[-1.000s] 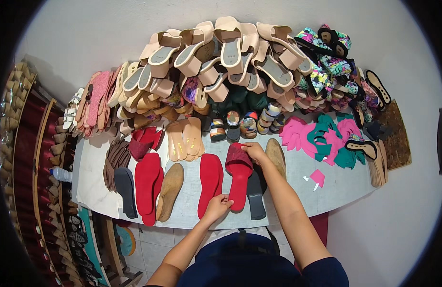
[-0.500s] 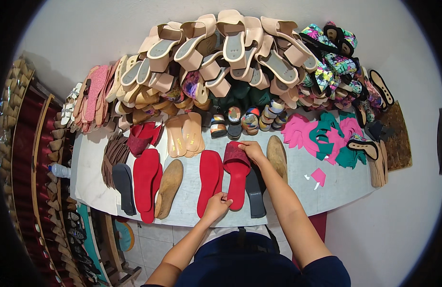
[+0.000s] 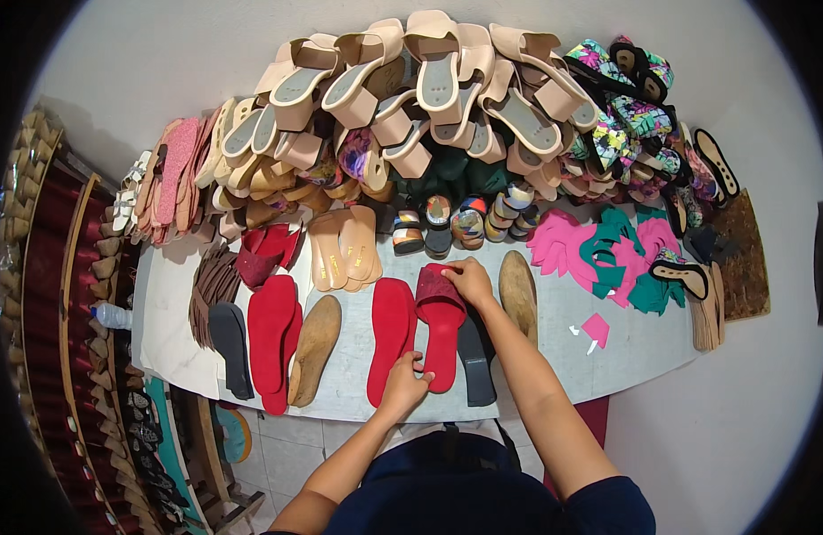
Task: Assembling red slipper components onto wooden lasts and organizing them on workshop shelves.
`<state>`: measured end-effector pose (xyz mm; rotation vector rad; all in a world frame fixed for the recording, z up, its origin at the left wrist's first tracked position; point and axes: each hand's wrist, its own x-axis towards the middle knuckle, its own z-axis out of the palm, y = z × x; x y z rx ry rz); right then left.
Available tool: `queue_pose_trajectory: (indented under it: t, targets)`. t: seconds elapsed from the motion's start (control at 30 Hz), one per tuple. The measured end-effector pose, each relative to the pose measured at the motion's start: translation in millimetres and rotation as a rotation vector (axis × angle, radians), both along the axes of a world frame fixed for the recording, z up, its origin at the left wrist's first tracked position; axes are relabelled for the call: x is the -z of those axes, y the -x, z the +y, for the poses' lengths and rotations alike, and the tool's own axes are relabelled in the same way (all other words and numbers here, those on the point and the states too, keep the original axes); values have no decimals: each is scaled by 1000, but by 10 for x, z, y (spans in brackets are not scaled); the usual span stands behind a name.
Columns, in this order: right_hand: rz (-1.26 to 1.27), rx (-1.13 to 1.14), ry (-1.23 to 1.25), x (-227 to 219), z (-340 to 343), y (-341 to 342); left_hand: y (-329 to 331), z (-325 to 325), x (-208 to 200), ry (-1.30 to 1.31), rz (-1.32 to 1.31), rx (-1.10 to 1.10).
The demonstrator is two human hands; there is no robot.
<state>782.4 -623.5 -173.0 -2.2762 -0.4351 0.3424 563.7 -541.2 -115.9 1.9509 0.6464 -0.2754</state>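
Observation:
A red slide sandal with a darker red textured strap lies in front of me, toe pointing away. My right hand is closed on the right side of its strap near the toe. At the heel, my left hand holds the left edge, thumb against the sole. Directly left of the sandal lies a pair of red soles, partly overlapping. A black sole sits just right of it, partly behind my right forearm. Beyond that forearm lies a wooden shoe last.
Farther left lie red soles, another wooden last, a dark sole and red straps. Tan insoles lie behind. Heeled sandals are piled along the wall. Pink and green cut pieces lie right.
My left fingers have lifted and spread a little at the heel edge. My right hand has shifted slightly at the strap. The sandal stays in place.

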Motion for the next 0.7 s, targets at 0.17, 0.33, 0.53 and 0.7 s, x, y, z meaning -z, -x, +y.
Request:
queue_pose_trajectory:
  t: [0.17, 0.33, 0.53, 0.7]
  targets:
    - [-168, 179, -120, -116, -72, 272, -1, -24, -64, 8, -2, -24]
    - [-285, 24, -214, -396, -310, 1036, 125, -63, -63, -201, -209, 7]
    - [-209, 82, -74, -252, -308, 1600, 95, -61, -56, -164, -154, 65]
    - [-223, 132, -16, -223, -237, 1660, 80, -53, -36, -124, -114, 44]
